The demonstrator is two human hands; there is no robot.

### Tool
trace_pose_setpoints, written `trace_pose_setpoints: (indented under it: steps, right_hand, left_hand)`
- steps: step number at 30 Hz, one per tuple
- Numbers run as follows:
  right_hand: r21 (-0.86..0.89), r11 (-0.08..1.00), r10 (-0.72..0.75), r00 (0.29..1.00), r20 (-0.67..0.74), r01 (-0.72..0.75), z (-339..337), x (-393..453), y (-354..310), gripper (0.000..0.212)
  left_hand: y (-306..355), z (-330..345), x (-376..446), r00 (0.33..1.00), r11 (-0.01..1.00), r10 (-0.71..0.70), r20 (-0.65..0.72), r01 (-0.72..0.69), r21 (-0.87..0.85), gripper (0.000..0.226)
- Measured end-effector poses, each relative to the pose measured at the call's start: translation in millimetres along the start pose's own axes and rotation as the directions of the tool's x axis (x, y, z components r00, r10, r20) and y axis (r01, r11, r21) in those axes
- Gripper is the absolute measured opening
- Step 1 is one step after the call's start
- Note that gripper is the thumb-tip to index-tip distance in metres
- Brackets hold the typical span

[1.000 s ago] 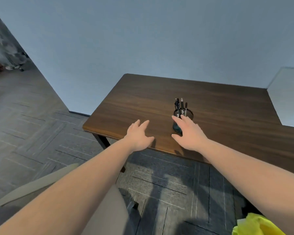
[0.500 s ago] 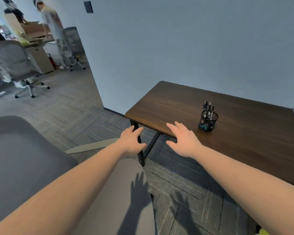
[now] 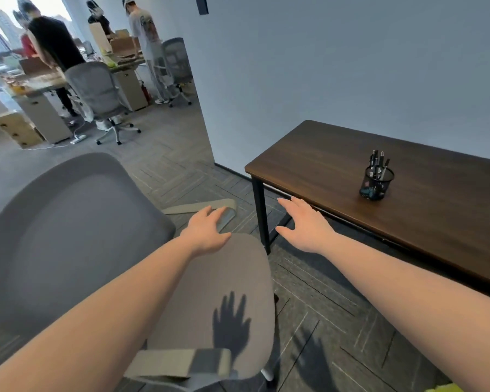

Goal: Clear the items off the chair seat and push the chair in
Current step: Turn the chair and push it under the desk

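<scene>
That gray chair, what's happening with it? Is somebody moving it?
A person is reaching both bare hands out over an office chair beside a wooden desk. The left hand hovers, open, near the far armrest; the right hand is open in the air between chair and desk. The seat looks bare, and a mesh pen holder stands on the desk. The chair isn't pushed in yet.

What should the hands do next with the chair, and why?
Probably take hold of the chair: the left hand is open above the far armrest and the right hand is open and empty. The seat looks bare, the pen holder stands on the desk, and the chair is not yet under it.
</scene>
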State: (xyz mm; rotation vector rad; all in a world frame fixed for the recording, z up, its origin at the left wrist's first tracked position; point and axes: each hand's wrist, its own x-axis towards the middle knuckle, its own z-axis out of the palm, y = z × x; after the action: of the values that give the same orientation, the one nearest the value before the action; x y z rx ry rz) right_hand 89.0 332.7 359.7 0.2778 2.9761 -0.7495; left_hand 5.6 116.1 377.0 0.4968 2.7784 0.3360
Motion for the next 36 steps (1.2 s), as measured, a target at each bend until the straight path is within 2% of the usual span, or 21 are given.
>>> trace_pose_setpoints:
  steps: [8,13,17,26,31,36]
  right_hand:
    - [0.04,0.99,-0.133,0.991,-0.002,0.133,23,-11,-76,0.072]
    - [0.08,0.979,-0.186,0.982,-0.015,0.187,46,-3,-147,0.071]
    - [0.127,0.976,-0.175,0.984,-0.045,0.179,71,4,-217,0.071]
    - [0.255,0.961,-0.078,0.99,-0.121,0.107,115,16,-377,0.068]
    - [0.292,0.949,-0.091,0.989,-0.117,0.122,122,20,-430,0.064]
    - [0.314,0.939,-0.113,0.989,-0.09,0.136,134,40,-458,0.073]
  left_hand:
    - [-60,-40,-44,0.996,0.995,-0.046,-0.083,0.053,0.083,0.072]
    - [-113,-90,-53,0.986,0.984,0.015,-0.166,0.015,0.178,0.069]
    - [-168,-129,-54,0.978,0.973,0.082,-0.191,-0.037,0.227,0.066]
    - [-292,-196,-48,0.959,0.927,0.251,-0.133,-0.198,0.319,0.056]
    - [-332,-219,-30,0.953,0.922,0.272,-0.135,-0.218,0.319,0.048]
    - [-362,-231,-20,0.953,0.927,0.268,-0.141,-0.215,0.307,0.049]
